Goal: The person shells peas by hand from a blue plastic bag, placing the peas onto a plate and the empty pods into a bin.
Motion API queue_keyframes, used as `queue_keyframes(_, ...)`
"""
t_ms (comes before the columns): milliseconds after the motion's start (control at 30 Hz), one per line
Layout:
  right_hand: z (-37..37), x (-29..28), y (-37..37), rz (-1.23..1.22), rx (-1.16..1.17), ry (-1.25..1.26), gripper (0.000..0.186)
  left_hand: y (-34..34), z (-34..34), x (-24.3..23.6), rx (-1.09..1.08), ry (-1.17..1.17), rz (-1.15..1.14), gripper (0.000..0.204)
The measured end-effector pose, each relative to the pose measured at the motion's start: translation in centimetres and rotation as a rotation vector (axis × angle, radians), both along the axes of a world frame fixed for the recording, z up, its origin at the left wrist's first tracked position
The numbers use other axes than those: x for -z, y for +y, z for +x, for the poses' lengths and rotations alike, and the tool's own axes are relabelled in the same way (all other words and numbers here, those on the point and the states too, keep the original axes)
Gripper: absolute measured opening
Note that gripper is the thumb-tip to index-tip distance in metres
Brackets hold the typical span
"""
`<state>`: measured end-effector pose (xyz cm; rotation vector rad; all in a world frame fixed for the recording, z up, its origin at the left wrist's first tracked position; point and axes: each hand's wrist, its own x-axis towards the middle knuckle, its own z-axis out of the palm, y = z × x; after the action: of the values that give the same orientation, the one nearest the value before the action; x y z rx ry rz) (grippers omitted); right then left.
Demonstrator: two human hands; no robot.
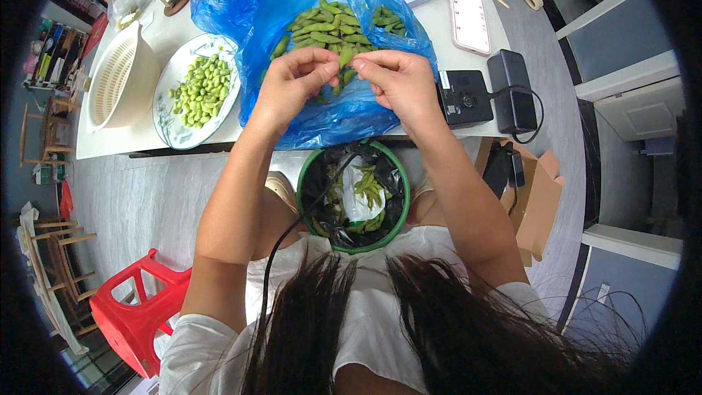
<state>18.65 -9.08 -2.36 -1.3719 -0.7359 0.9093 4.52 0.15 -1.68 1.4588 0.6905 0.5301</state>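
Observation:
Between my two hands, above a blue plastic bag point(322, 121), is a green edamame pod point(346, 56). My left hand point(303, 77) pinches its left end with thumb and forefinger. At the other end, my right hand point(395, 80) has its thumb and forefinger closed on it. More edamame pods point(322, 25) lie heaped in the spread bag just beyond my fingers. To the left, shelled green beans point(205, 88) are piled on a white plate point(167, 126) with a leafy rim. Below the table edge, a green-rimmed bin point(302, 194) lined with black plastic holds empty pods and white paper.
A cream basket point(117, 80) stands left of the plate. At the right are a phone point(469, 20), a black box point(466, 99) and a cabled black device point(512, 91). A red stool point(139, 307) and an open cardboard box point(537, 205) are on the floor. A black cable hangs over the bin.

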Motion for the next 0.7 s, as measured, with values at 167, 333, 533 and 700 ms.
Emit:
queue_keyframes(167, -0.4, -0.8, -0.1, -0.004, -0.014, 0.122, 0.015, 0.6, -0.4, -0.2, 0.013, 0.008, -0.07, 0.012)
queue_keyframes(333, -0.2, -1.7, -0.3, -0.06, -0.105, 0.212, 0.014, 0.7, -0.5, -0.1, 0.032, -0.053, -0.131, 0.01)
queue_keyframes(533, 0.0, -1.0, -0.1, 0.002, -0.127, 0.019, 0.015, 0.6, -0.5, 0.3, 0.023, 0.001, 0.035, 0.012)
queue_keyframes(700, -0.2, -0.1, 0.2, 0.053, -0.1, -0.114, 0.015, 0.8, -0.6, 1.2, -0.007, 0.031, 0.225, 0.013)
